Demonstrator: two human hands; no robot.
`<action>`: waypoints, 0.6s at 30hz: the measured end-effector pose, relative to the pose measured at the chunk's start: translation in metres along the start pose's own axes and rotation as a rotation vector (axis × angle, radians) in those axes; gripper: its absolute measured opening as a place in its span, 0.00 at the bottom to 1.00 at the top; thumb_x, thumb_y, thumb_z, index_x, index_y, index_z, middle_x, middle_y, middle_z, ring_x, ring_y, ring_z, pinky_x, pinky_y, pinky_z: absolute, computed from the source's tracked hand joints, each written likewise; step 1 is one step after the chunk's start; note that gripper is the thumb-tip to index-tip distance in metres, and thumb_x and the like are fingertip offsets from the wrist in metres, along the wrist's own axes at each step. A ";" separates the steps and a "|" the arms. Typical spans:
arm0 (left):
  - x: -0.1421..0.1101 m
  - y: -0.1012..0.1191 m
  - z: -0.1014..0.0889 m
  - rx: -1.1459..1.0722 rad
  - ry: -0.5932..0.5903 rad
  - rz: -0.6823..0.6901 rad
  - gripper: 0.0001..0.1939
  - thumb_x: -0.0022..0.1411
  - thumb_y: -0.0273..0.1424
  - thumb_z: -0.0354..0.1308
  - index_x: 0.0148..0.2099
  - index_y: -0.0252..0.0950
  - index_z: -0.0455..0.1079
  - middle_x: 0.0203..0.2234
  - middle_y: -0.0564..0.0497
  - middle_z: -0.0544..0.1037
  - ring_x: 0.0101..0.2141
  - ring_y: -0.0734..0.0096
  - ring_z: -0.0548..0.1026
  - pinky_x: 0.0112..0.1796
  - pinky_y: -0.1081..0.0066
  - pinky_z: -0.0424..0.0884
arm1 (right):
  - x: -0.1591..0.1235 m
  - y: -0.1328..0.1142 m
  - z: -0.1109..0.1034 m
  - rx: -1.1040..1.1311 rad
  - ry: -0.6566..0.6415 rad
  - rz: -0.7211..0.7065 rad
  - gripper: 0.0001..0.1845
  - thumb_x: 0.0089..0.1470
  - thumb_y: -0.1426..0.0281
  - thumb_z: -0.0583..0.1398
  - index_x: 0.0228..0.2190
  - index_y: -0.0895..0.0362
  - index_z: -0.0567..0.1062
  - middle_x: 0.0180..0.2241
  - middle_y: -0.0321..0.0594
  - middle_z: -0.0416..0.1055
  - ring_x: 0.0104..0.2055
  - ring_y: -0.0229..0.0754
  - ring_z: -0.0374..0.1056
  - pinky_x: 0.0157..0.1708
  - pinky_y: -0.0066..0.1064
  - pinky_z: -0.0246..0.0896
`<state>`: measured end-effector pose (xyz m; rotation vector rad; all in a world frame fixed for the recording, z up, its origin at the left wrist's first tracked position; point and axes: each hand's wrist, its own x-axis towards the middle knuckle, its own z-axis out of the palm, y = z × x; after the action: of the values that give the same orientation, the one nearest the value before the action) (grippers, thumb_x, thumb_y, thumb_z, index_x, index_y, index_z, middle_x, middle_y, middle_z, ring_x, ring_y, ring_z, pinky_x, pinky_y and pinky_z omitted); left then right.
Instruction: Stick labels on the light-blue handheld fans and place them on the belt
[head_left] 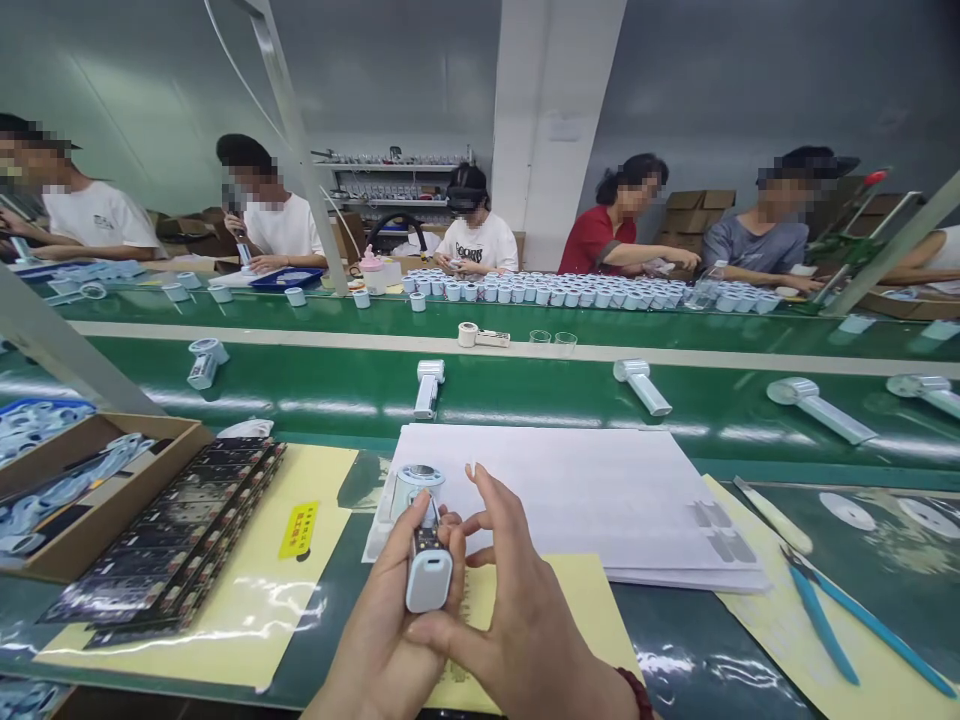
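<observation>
My left hand (390,625) is wrapped round a small pale-blue handheld device (424,540) with a round head at its far end. It holds the device upright over a yellow sheet (540,590). My right hand (510,600) touches the device from the right. Its thumb lies under the handle's near end, and its fingers are raised and slightly spread beside the exposed dark circuit part. A stack of white sheets (585,490) lies just beyond my hands.
Black circuit boards (172,530) lie stacked on a yellow sheet at left beside a cardboard box (90,500) of parts. Blue tweezers (840,610) lie at right. Finished devices (427,385) ride the green conveyor (525,395). Several people sit across it behind rows of small cylinders (555,290).
</observation>
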<state>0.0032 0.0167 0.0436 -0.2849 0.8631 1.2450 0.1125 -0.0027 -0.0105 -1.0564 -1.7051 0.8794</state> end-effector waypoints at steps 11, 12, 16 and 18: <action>0.009 0.012 -0.052 0.619 -0.130 0.264 0.15 0.45 0.25 0.72 0.39 0.32 0.78 0.37 0.43 0.83 0.44 0.57 0.80 0.45 0.71 0.77 | -0.028 0.028 -0.031 0.127 -0.095 0.383 0.06 0.58 0.65 0.61 0.32 0.54 0.74 0.41 0.41 0.71 0.39 0.43 0.69 0.34 0.31 0.63; 0.010 0.011 -0.056 0.660 -0.134 0.267 0.18 0.43 0.28 0.73 0.39 0.33 0.78 0.38 0.43 0.83 0.46 0.54 0.79 0.47 0.69 0.76 | -0.029 0.029 -0.030 0.127 -0.103 0.362 0.06 0.56 0.67 0.61 0.28 0.54 0.73 0.41 0.40 0.71 0.37 0.42 0.68 0.34 0.30 0.63; 0.016 0.006 -0.067 0.776 -0.125 0.302 0.22 0.36 0.33 0.76 0.37 0.35 0.78 0.37 0.43 0.84 0.49 0.46 0.77 0.54 0.57 0.70 | -0.036 0.032 -0.022 -0.009 -0.103 0.277 0.07 0.54 0.74 0.59 0.25 0.55 0.69 0.38 0.39 0.69 0.29 0.36 0.66 0.32 0.28 0.61; 0.020 0.003 -0.071 0.808 -0.137 0.342 0.22 0.36 0.33 0.75 0.36 0.35 0.78 0.37 0.43 0.84 0.49 0.45 0.77 0.55 0.55 0.68 | -0.040 0.035 -0.018 -0.175 -0.113 0.180 0.07 0.56 0.76 0.56 0.27 0.55 0.69 0.38 0.40 0.69 0.27 0.36 0.64 0.29 0.28 0.59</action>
<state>-0.0279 -0.0120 -0.0168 0.6086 1.2502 1.1052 0.1476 -0.0239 -0.0489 -1.3155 -1.8274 0.9306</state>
